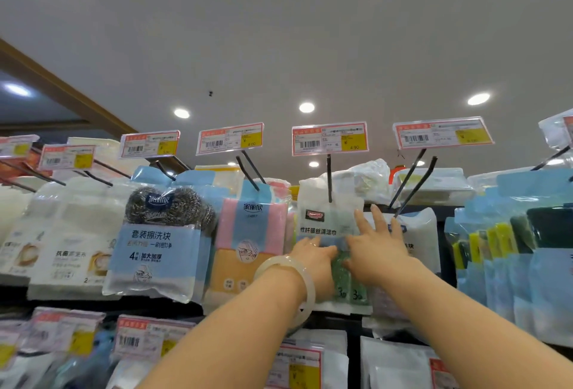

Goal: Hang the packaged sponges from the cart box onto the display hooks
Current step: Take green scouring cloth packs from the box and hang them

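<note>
I had both arms reaching up. My left hand [313,257], a pale bangle [290,283] at its wrist, curled its fingers round the left edge of the sponge pack [330,227]. My right hand [376,243] lay flat on the pack's right side, fingers straight and spread. The pack hung on the black hook [329,179], wedged between the pink pack [251,233] and a white pack [417,233] with no gap either side. Price tags [329,139] stood above.

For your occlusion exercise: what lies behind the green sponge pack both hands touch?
Behind the green sponge pack, white packs on the same hook show above it. How many is hidden.
</note>
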